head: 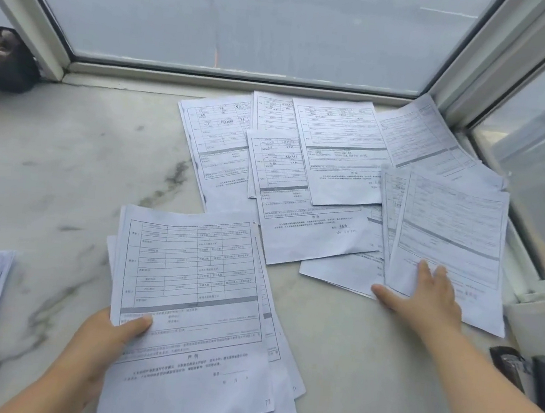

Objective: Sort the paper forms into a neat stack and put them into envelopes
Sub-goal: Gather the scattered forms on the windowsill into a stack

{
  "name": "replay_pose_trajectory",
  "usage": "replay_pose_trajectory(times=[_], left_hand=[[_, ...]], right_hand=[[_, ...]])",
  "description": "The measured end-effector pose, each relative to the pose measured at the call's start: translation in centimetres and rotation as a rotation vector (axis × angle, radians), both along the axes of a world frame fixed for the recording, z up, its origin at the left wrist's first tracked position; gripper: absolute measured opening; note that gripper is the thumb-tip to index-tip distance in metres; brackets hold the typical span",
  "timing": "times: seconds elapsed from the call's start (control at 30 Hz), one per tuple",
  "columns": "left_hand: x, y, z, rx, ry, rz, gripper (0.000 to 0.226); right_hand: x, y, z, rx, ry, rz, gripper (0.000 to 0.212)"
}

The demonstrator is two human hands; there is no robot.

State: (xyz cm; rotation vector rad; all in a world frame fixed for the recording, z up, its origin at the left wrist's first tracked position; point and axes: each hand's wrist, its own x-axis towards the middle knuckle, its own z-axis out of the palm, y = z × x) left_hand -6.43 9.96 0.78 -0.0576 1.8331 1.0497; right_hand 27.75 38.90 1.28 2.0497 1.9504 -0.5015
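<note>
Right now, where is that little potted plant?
In the head view, the potted plant sits at the far left, by the window frame, well away from the scattered forms.

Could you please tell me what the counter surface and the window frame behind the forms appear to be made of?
Counter surface: looks like polished marble or a marble-look stone, pale with dark grey veins and a soft sheen; real or imitation cannot be told.

Window frame: seems to be painted metal or plastic, smooth, light grey-white, with straight profiles and a sharp corner joint.

Forms: thin white printed paper, with slightly curling edges.

Paper forms (329, 165) under two hands
</note>
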Motion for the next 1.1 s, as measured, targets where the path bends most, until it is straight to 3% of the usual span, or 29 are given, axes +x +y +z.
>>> replay_pose_trajectory(times=[0.17, 0.27, 0.37, 0.47, 0.57, 0.63, 0.73, 0.8, 0.87, 0.93, 1.0, 1.03, 1.1], left_hand=[[1.3, 1.4, 0.1, 0.016, 0.012, 0.013, 0.02], [1.5, 1.6, 0.2, 0.013, 0.013, 0.018, 0.021], [1.6, 1.6, 0.5, 0.013, -0.01, 0.023, 0.022], [1.7, 1.8, 0.9, 0.027, -0.05, 0.013, 0.025], [2.1, 2.2, 1.4, 0.056, -0.101, -0.006, 0.027], [2.2, 2.3, 1.9, 0.08, -0.129, -0.005, 0.026], [2.1, 2.5, 2.6, 0.136, -0.212, 0.082, 0.032], [1.6, 2.6, 3.0, 0.189, -0.289, 0.112, 0.048], [1.3, 2.7, 3.3, 0.247, -0.354, 0.096, 0.061], [1.2, 2.4, 3.3, 0.265, -0.366, 0.124, 0.051], [1.1, 1.8, 2.9, 0.231, -0.264, 0.112, 0.03], [0.9, 1.4, 2.5, 0.18, -0.192, 0.097, 0.028], [0.1, 0.3, 1.9, 0.082, -0.101, 0.102, 0.028]], right_hand=[[0.4, 0.2, 0.3, 0.079, -0.056, 0.05, 0.081], [-0.4, 0.3, 1.0, 0.186, -0.068, 0.191, 0.067], [0.4, 0.5, 1.2, 0.258, 0.054, 0.157, 0.06], [1.7, 0.9, 1.8, 0.405, 0.215, 0.002, 0.038], [-0.8, -0.8, 3.6, 0.488, 0.395, 0.041, 0.033], [-4.5, -4.5, 4.4, 0.43, 0.542, 0.158, 0.027], [-10.8, -12.1, 4.2, 0.284, 0.66, 0.481, 0.041], [-13.9, -16.7, 3.5, 0.122, 0.604, 0.756, 0.049], [-16.2, -19.8, 2.5, 0.005, 0.461, 0.868, 0.05], [-17.8, -22.1, 1.5, -0.003, 0.403, 1.029, 0.053], [-18.6, -23.3, 2.7, -0.104, 0.282, 1.101, 0.034], [-18.5, -23.1, 3.1, -0.117, 0.357, 1.14, 0.025], [-18.4, -21.0, 3.5, -0.237, 0.56, 1.063, 0.036]])
